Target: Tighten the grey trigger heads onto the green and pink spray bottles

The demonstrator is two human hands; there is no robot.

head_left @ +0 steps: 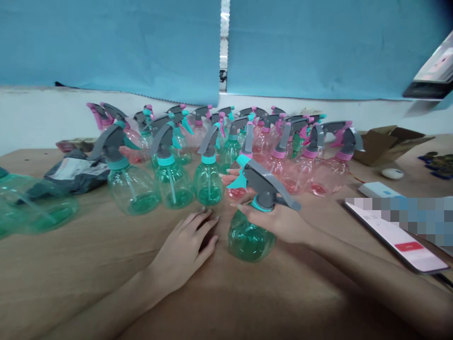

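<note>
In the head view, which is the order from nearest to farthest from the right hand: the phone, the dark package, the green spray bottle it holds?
1. Green spray bottle: in the right hand itself.
2. Phone: to its right.
3. Dark package: far to its left, beyond other bottles.

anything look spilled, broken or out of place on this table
I see no spill around the held spray bottle. The crumpled dark bag at left looks odd, lying beside the standing bottles. The green bottle by the left edge looks slanted, but it's stretched there, so I can't tell.
</note>
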